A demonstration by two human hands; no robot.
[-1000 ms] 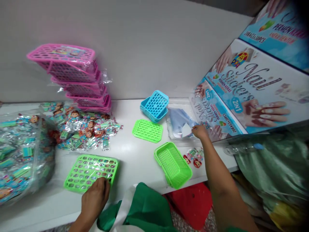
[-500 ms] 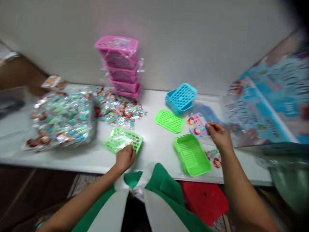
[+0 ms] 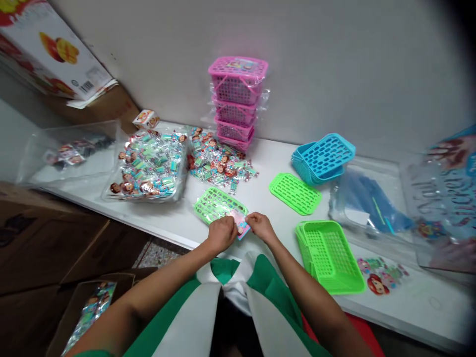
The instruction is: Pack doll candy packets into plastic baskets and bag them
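Note:
Just in front of my body lies a green basket lid (image 3: 215, 204) with oval holes, covered by a clear plastic bag; whether a basket sits beneath it is hard to see. A small pink-and-blue printed card (image 3: 241, 225) is at the bag's near right end, between my hands. My left hand (image 3: 223, 233) is closed at the bag's near edge, its fingertips partly hidden, seemingly gripping the plastic. On the card's right side, my right hand (image 3: 261, 226) pinches it, fingers pressed together.
Pink baskets (image 3: 238, 89) stand stacked by the wall. Small foil packets (image 3: 219, 161) lie beside a full bag of packets (image 3: 148, 168). To the right are a loose green lid (image 3: 295, 193), green baskets (image 3: 330, 255), blue baskets (image 3: 322, 156) and a plastic bag (image 3: 368, 198).
My right hand has brought the card leftward from beside the green baskets to the bagged green lid. My left hand stays at the bag. The view has shifted left.

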